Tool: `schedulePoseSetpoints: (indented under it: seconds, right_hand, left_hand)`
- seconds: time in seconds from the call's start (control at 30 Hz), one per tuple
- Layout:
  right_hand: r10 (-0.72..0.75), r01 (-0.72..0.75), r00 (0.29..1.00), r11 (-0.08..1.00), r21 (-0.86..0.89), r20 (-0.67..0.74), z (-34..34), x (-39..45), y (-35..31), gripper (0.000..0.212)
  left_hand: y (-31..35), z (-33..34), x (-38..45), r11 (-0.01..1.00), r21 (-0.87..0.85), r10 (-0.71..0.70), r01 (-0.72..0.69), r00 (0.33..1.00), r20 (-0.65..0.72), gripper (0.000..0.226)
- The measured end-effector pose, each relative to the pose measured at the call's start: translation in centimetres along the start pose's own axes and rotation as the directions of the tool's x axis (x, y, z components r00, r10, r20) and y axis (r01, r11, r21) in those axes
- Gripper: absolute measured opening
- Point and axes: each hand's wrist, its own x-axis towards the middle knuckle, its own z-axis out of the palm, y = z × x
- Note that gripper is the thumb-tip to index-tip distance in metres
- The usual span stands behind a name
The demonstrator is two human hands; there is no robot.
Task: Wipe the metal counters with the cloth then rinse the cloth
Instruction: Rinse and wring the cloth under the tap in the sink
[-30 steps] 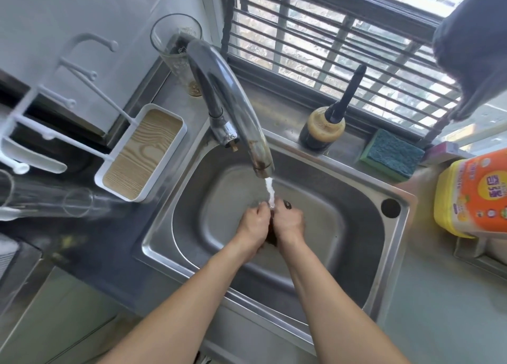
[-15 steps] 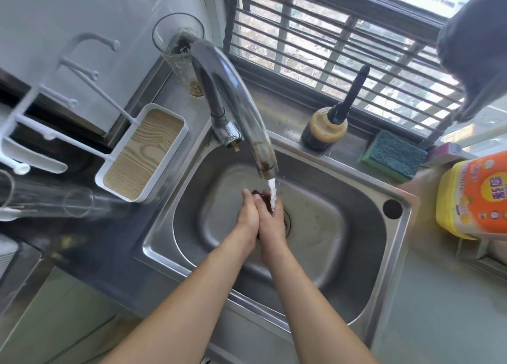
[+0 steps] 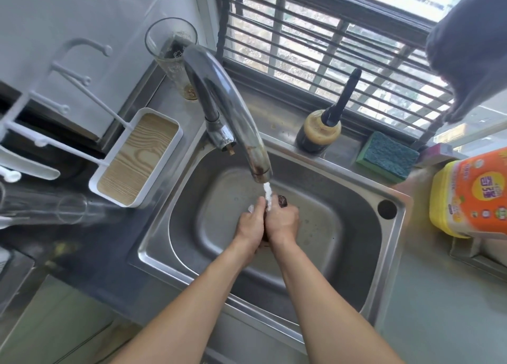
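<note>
Over the steel sink (image 3: 365,256), my left hand (image 3: 251,222) and my right hand (image 3: 282,221) are pressed together around a small dark cloth (image 3: 282,200). Only a dark tip of the cloth shows above my right fingers and a sliver between the palms; the rest is hidden. Water runs in a white stream from the curved chrome faucet (image 3: 227,111) onto my fingers and the cloth.
A tall glass (image 3: 171,51) stands behind the faucet. Left of the sink sits a white tray with a wood-grain base (image 3: 137,158). On the back ledge are a dark bottle brush (image 3: 326,125) and a green sponge (image 3: 386,156). A yellow-orange detergent bottle (image 3: 472,196) stands at right.
My hands have shifted right and nearer under the stream, rubbing the cloth; a tip of it now sticks out above my right fingers.
</note>
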Motion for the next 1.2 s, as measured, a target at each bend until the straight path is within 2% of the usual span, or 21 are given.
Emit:
schedulePoseSetpoints:
  seconds: [0.1,0.2,0.27,0.3,0.33,0.4,0.43,0.53,0.6,0.63,0.67,0.73,0.8,0.87,0.97,1.07,1.2]
  right_hand:
    - [0.133,-0.136,0.990,0.989,0.063,0.043,-0.4,0.2,-0.4,0.048]
    - [0.283,-0.315,0.949,0.882,0.352,0.140,-1.2,0.6,-0.4,0.037]
    - [0.290,-0.396,0.913,0.794,0.461,0.286,-1.6,0.8,-0.5,0.030]
    - [0.270,-0.423,0.894,0.769,0.479,0.356,-1.7,0.9,-0.6,0.025]
    - [0.236,-0.428,0.882,0.762,0.485,0.409,-1.7,0.9,-0.7,0.024]
    - [0.171,-0.356,0.905,0.807,0.471,0.390,-1.7,1.3,-0.8,0.021]
    - [0.135,-0.279,0.938,0.842,0.462,0.321,-1.6,1.6,-0.6,0.020]
    - [0.040,-0.057,0.997,0.961,0.270,0.068,-1.8,2.3,-0.2,0.028]
    - [0.020,-0.013,0.998,0.991,0.130,-0.055,-2.1,2.0,-0.3,0.027]
    - [0.005,0.002,0.998,0.995,0.102,-0.063,-2.1,1.8,-0.3,0.025]
    - [-0.027,0.030,0.999,0.996,0.081,-0.027,-1.9,1.6,-0.3,0.021]
    - [-0.106,0.101,0.985,0.994,0.038,0.139,-1.4,1.0,-0.2,0.019]
    - [-0.144,0.149,0.945,0.989,0.005,0.292,-0.6,0.3,0.2,0.024]
    - [-0.167,0.181,0.923,0.983,-0.008,0.347,-0.1,-0.1,0.6,0.033]
    - [-0.252,0.289,0.909,0.955,-0.067,0.332,-0.1,-0.5,1.0,0.036]
    - [-0.368,0.427,0.888,0.883,-0.195,0.275,-0.8,-0.4,1.1,0.030]
    - [-0.398,0.461,0.886,0.808,-0.368,0.236,-1.1,-0.1,1.2,0.023]
  left_hand:
    - [-0.4,-0.8,0.3,0.995,0.080,0.051,-0.052,0.999,0.008,0.036]
    - [-0.8,-1.7,0.7,0.987,0.156,0.021,-0.024,1.000,0.016,0.038]
    - [-0.9,-2.3,0.8,0.977,0.212,-0.011,0.000,0.999,0.053,0.062]
    - [-0.8,-2.5,0.7,0.971,0.240,-0.006,-0.016,0.996,0.090,0.065]
    - [-0.7,-2.7,0.7,0.966,0.251,0.020,-0.053,0.991,0.133,0.056]
    - [-0.3,-3.1,0.6,0.954,0.282,0.061,-0.100,0.988,0.144,0.027]
    - [-0.2,-3.2,0.8,0.949,0.298,0.076,-0.100,0.993,0.089,0.023]
    - [0.0,-3.4,1.2,0.977,0.214,0.042,-0.009,0.987,-0.153,0.038]
    - [0.2,-3.6,1.1,0.997,0.073,-0.012,0.032,0.967,-0.253,0.043]
    - [0.4,-3.6,0.8,0.999,0.025,-0.023,0.031,0.964,-0.264,0.043]
    - [0.6,-3.6,0.7,0.999,-0.017,-0.033,0.030,0.967,-0.254,0.043]
    - [0.8,-3.2,0.6,0.991,-0.131,-0.067,0.041,0.978,-0.199,0.032]
    - [1.1,-2.7,0.4,0.966,-0.248,-0.118,0.078,0.982,-0.150,0.023]
    - [1.1,-2.3,0.3,0.943,-0.321,-0.141,0.088,0.979,-0.144,0.021]
    - [0.9,-2.1,0.4,0.947,-0.318,-0.115,0.052,0.976,-0.184,0.032]
    - [0.9,-2.0,0.2,0.942,-0.333,-0.092,0.036,0.984,-0.154,0.042]
    - [0.4,-1.8,0.0,0.966,-0.259,-0.063,0.028,0.990,-0.129,0.031]
